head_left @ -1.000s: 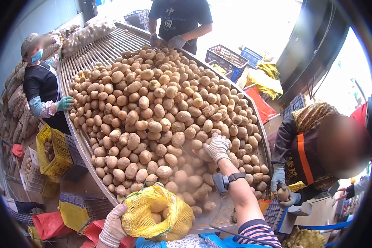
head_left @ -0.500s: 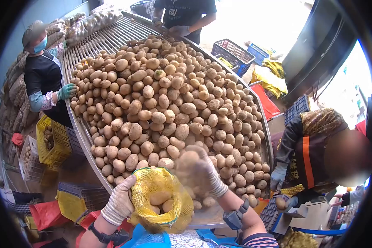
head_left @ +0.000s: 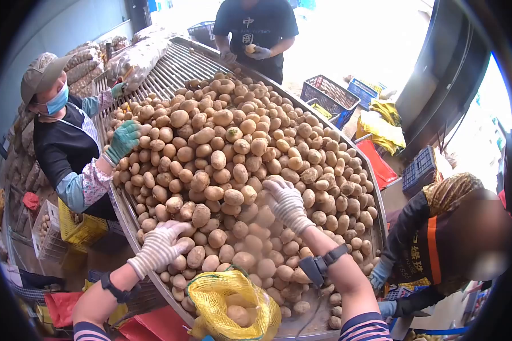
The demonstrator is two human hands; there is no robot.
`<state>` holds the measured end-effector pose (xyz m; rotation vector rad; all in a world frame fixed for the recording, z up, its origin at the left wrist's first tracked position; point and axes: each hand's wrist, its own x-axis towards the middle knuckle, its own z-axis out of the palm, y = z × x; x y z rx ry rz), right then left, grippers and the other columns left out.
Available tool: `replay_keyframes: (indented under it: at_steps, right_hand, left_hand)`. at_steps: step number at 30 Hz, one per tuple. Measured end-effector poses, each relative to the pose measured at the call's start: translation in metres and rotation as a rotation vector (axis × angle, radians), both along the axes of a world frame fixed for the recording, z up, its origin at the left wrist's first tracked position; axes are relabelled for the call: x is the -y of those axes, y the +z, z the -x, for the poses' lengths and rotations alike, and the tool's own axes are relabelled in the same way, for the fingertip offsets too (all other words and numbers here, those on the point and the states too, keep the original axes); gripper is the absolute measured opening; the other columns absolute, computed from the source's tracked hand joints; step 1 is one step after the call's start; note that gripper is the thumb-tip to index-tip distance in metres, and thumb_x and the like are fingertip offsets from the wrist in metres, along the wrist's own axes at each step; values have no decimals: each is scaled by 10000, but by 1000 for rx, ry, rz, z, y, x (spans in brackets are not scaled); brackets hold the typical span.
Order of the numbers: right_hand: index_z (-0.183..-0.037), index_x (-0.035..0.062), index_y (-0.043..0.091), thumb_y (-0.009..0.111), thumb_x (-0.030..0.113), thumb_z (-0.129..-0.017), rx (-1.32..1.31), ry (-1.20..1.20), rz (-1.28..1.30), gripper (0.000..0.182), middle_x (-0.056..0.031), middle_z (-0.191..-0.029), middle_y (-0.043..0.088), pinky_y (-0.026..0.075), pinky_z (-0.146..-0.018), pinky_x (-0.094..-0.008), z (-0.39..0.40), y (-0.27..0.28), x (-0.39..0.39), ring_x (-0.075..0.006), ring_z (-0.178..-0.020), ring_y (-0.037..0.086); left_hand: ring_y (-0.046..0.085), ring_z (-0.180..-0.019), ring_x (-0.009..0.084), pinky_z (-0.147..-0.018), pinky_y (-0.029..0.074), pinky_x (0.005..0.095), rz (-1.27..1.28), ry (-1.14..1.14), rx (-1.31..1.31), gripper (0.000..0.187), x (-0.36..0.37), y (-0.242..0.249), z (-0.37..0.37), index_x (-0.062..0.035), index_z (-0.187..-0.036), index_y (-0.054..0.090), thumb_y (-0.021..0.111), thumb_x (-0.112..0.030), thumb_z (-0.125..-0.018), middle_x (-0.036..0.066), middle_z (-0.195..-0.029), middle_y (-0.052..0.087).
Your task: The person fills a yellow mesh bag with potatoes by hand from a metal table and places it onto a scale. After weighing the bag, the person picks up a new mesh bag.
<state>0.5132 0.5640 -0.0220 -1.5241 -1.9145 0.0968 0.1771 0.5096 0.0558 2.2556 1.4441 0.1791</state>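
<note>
A large heap of potatoes [head_left: 210, 148] covers the metal sorting table. My left hand [head_left: 162, 247], in a pale knitted glove, lies on the potatoes at the near left, fingers apart. My right hand [head_left: 284, 204], gloved the same way, rests on the heap nearer the middle, fingers spread over the potatoes and holding none that I can see. Potatoes just below it are smeared by motion. A yellow mesh bag [head_left: 210, 295] stands at the near edge with its mouth wide and a few potatoes inside; neither hand touches it.
A masked co-worker [head_left: 62, 136] reaches into the heap from the left. Another person [head_left: 256, 34] at the far end holds a potato. A third person [head_left: 426, 238] bends at the right. Crates [head_left: 330, 94] stand beyond the table's right rail [head_left: 347, 136]. Full sacks [head_left: 85, 68] are stacked left.
My left hand has let go of the mesh bag and moved onto the heap. My right hand has reached farther forward over the potatoes. The left co-worker now leans over the table.
</note>
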Motion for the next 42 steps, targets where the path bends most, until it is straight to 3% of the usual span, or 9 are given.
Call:
replay_keyframes:
  at_steps: [7,13,16,19,23,27,33,37,42]
  right_hand:
    - [-1226,88,551,538,294,-831,429,59,296,445,-99,-1188,599,273,-1073,-523,6,-38,-38,-317,-1164,502]
    - [-1177,76,526,636,299,-716,472,182,181,524,-108,-1027,577,378,-878,-534,-4,-26,23,-319,-1043,543]
    - [-1061,113,573,633,278,-761,390,101,408,348,-85,-1040,591,463,-777,-423,-16,-14,47,-284,-928,597]
    - [-1049,105,599,629,256,-775,524,203,485,314,-81,-997,613,462,-779,-429,-27,-14,47,-287,-923,596]
    - [-1025,81,598,640,225,-766,346,12,50,300,-102,-1017,615,459,-796,-432,-24,-31,-16,-296,-951,582]
    - [-1075,46,592,615,253,-768,637,-55,438,370,-135,-1092,578,455,-864,-435,5,-43,-76,-295,-1012,571]
    - [-1047,86,681,589,308,-812,636,-172,1003,336,-172,-1025,678,549,-746,-449,6,-53,-111,-283,-913,679]
    - [-992,90,708,607,286,-802,707,-65,1041,292,-184,-992,693,554,-740,-449,-26,-61,-95,-299,-903,687]
    - [-1031,80,644,624,208,-754,556,32,700,306,-168,-1017,622,536,-714,-466,-66,-21,-26,-324,-862,658]
  left_hand:
    - [490,-1165,332,-986,401,448,-309,-454,-202,599,-123,-66,-131,-159,-1300,486,705,-275,-755,108,-1322,484]
    - [600,-895,360,-750,515,436,-188,-399,-24,345,-75,-77,-92,-157,-1103,596,636,-163,-760,146,-1255,521]
    - [518,-1134,339,-913,448,471,-74,-564,36,358,-25,-80,-33,-166,-1081,635,676,-282,-746,104,-1268,536]
    - [559,-1082,315,-900,456,444,-60,-549,171,266,-6,-66,-18,-124,-1004,673,670,-270,-782,74,-1134,616]
    - [564,-1004,260,-857,449,412,-346,-451,146,190,-46,-52,-58,-132,-954,654,633,-229,-792,33,-1027,626]
    - [558,-925,253,-841,434,400,-573,-530,-11,227,-109,-63,-136,-81,-952,638,560,-162,-754,70,-921,601]
    - [429,-1275,329,-1078,293,482,-659,-477,-257,314,-174,-77,-206,-69,-1110,622,512,-156,-829,129,-1287,542]
    - [418,-1278,331,-1069,289,486,-854,-427,1,222,-220,-83,-212,-89,-1000,655,532,-183,-842,143,-1264,557]
    - [495,-1176,307,-1053,299,464,-785,-619,-271,202,-234,-60,-238,-123,-915,693,590,-250,-795,97,-1136,608]
